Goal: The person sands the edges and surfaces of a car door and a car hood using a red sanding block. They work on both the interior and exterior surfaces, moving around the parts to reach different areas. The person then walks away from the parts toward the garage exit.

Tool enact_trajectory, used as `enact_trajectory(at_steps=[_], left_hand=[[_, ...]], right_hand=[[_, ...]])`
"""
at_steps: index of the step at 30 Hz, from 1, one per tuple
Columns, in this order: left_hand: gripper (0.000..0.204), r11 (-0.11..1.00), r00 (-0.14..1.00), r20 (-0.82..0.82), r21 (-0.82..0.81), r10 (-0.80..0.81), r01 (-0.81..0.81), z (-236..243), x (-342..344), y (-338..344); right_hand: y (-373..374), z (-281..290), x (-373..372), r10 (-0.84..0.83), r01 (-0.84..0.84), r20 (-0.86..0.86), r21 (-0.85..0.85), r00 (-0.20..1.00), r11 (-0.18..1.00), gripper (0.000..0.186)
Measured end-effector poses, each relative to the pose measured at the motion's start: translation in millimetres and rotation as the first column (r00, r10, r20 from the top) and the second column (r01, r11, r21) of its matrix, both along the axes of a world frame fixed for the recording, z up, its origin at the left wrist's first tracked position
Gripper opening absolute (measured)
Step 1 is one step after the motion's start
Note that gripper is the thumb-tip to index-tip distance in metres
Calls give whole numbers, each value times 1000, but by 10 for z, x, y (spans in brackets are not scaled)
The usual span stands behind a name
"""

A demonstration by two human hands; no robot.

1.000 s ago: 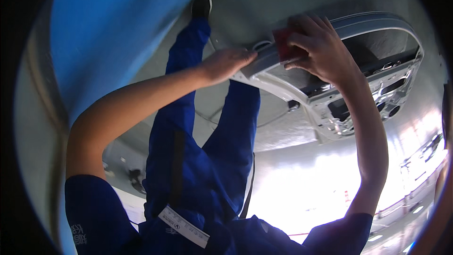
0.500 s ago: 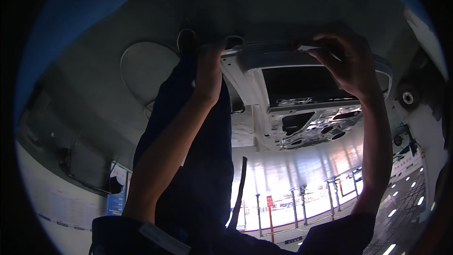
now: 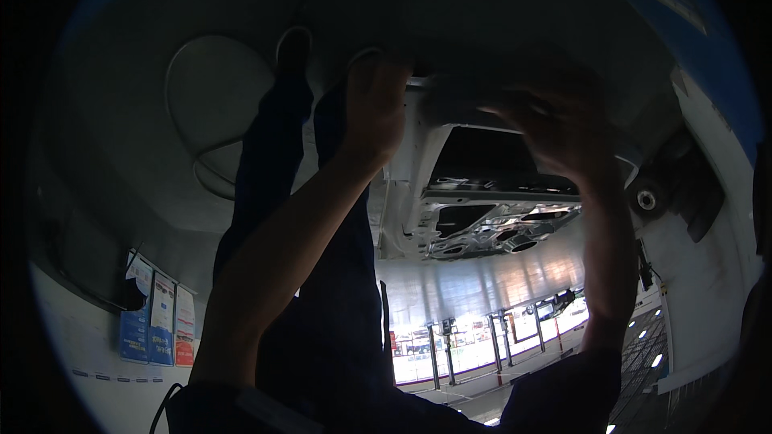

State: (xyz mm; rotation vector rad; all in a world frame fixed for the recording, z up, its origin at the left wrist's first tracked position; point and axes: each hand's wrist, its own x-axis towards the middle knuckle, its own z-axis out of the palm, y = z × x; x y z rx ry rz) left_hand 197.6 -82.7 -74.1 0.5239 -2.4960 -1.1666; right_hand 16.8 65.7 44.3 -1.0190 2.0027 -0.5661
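Observation:
A grey metal car door (image 3: 467, 194) with an open window frame and cut-out inner panel lies in front of me, its near edge in deep shadow. My left hand (image 3: 375, 100) is closed at the left end of that shadowed edge, fingers curled over the frame. My right hand (image 3: 555, 124) is over the same edge farther right, above the dark window opening. Its fingers are dim and smeared, and I cannot make out what is under or in them.
My legs and shoes (image 3: 293, 50) are left of the door. A looped cable (image 3: 169, 64) lies farther left. Posters (image 3: 161, 321) hang at lower left. A dark round fixture (image 3: 646, 199) is at the right, beside a pale wall (image 3: 691, 305). A bright hall with posts shows below.
Since a second ago my view has swung round and darkened. My left arm has become more upright. The red block seen earlier in my right hand is no longer distinguishable.

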Motion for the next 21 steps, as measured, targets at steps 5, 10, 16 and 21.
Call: enact_trajectory(at_steps=[5,10,16,21], left_hand=[[8,999,999,-7,-29,34,-34,-13,-31,36],[2,917,990,-21,-373,141,-138,1,-75,103],[11,941,985,68,-313,159,-130,-26,-39,111],[19,933,992,34,-344,120,-101,-96,62,130]], right_hand=[[-89,-87,1,47,-45,8,-172,999,984,23],[1017,58,-590,-69,70,-20,73,997,995,14],[818,93,-332,-183,191,-165,34,969,981,13],[616,60,-219,-201,197,-76,-61,977,979,15]])
